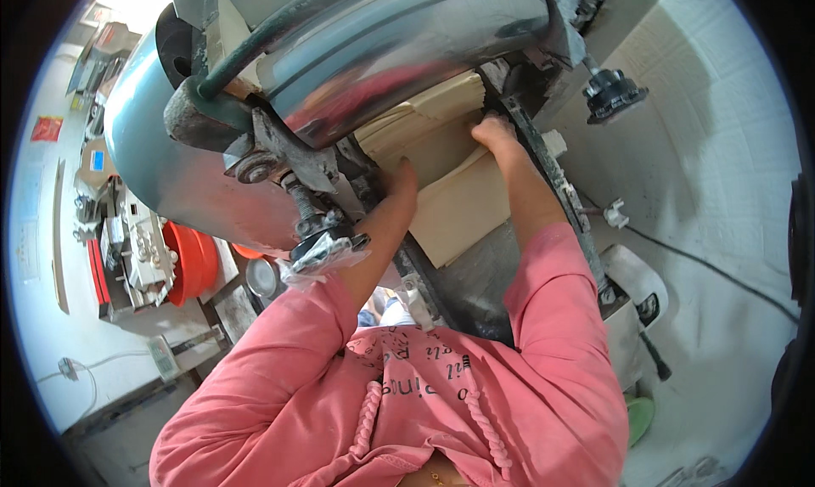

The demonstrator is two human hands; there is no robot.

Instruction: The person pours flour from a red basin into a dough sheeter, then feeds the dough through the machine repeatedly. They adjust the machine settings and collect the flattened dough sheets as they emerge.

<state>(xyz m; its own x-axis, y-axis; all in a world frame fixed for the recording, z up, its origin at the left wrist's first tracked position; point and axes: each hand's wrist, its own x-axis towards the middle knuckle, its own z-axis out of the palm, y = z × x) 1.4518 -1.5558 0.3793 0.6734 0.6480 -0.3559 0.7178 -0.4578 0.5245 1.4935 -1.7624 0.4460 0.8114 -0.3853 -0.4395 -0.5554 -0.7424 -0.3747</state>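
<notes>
A wide, pale yellow dough sheet point(463, 205) lies folded on the metal feed tray point(481, 277) of a dough-rolling machine. Its far part bunches in layers beneath a shiny steel roller point(407, 47). My right hand point(495, 131) is at the sheet's right edge, fingers curled and partly hidden by the hand itself. On the opposite edge, my left hand point(401, 176) touches the dough and looks blurred; most of its fingers are out of sight. Whether either hand pinches the dough cannot be made out.
Black adjusting knobs stick out at the left point(321, 235) and right point(614, 96) of the roller. A green metal bar point(274, 38) runs above it. Red basins point(191, 264) stand on a bench to the left. A power cable point(707, 258) hangs along the right wall.
</notes>
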